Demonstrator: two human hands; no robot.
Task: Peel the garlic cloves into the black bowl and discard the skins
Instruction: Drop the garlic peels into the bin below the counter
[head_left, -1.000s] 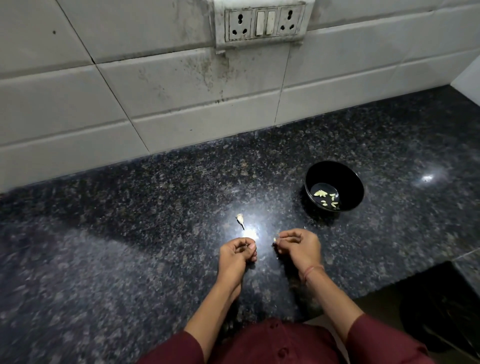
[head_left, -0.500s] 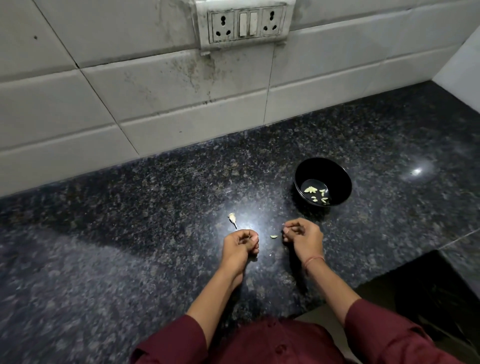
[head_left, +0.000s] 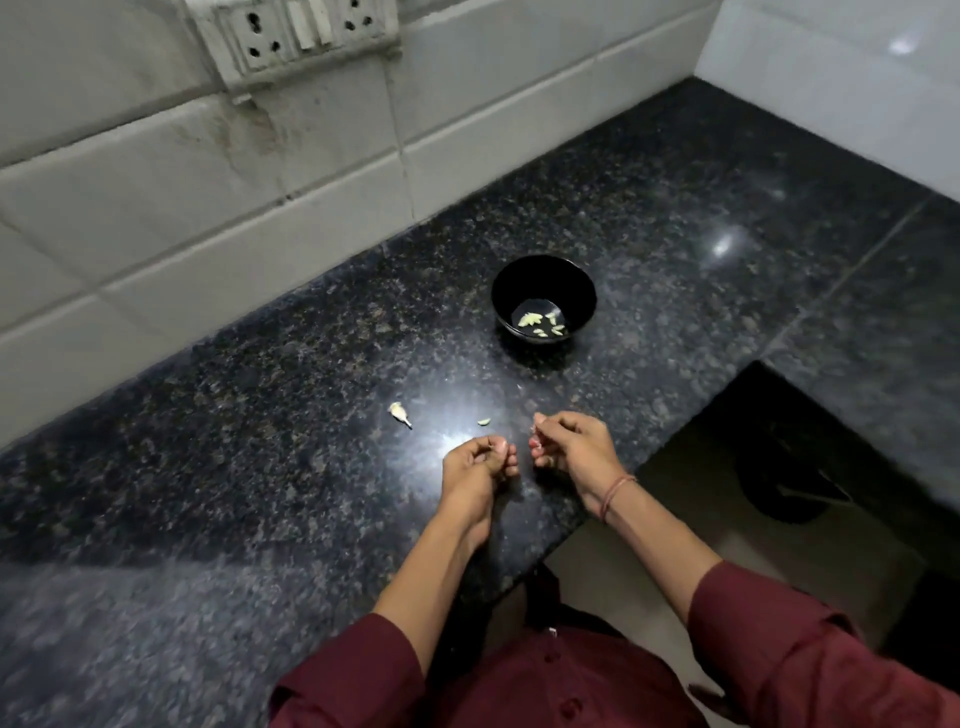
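Left hand (head_left: 478, 466) fingers curled, contents hidden; right hand (head_left: 571, 447) pinches pale bit (head_left: 533, 429) (tiny).

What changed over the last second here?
A small pale piece has appeared on the counter just beyond the hands. The left hand and right hand stay curled close together; the black bowl and the garlic scrap have not moved.

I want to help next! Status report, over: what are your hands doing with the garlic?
Right hand pinches a pale garlic bit; left hand curled, contents hidden. Peeled cloves in black bowl. Two scraps loose on counter.
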